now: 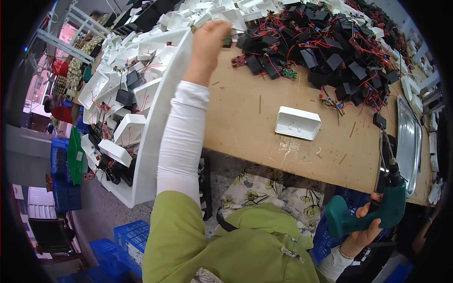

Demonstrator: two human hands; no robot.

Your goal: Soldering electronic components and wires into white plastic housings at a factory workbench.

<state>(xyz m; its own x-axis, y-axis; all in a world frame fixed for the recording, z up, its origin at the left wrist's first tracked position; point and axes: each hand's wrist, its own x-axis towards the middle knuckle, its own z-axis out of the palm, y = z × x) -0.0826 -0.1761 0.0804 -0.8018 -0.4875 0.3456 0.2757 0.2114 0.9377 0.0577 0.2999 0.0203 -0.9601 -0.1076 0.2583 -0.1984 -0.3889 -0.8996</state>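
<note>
My left hand (pixel 211 41) is stretched out to the far side of the workbench, at the edge of a heap of black plastic cases (pixel 325 52) with red wires and small circuit boards. Its fingers are curled together, and what they hold, if anything, is hidden. In my right hand (pixel 364 227), low at the right, is a green cordless drill (pixel 394 207), gripped by its handle with its long thin bit pointing away from me. A white open plastic housing (pixel 298 123) lies on the bench between my hands, its hollow inside showing small posts.
A large white tub (pixel 163 111) at the left holds white housings and wired black parts. More white housings (pixel 198 14) pile up behind. At the bench's right edge lies a metal tray (pixel 408 146). Blue crates (pixel 130 240) stand on the floor. A person in red (pixel 60 111) is far left.
</note>
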